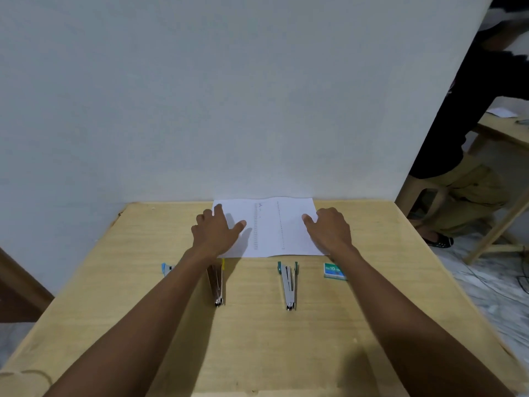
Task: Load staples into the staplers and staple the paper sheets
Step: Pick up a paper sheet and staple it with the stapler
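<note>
Left hand (213, 229) and right hand (329, 227) rest, fingers apart, on the paper (274, 224) at the counter's (257, 339) far edge; dragging it nearer might shove the yellow stapler (218, 290) and green stapler (288, 285) just beside it.

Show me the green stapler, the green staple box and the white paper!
Green-ended metal stapler (288, 285), head view, on its silver arm.
Small green cardboard staple box (333, 271), head view, on its printed top.
White paper sheet (269, 224), head view, on its bare middle.
</note>
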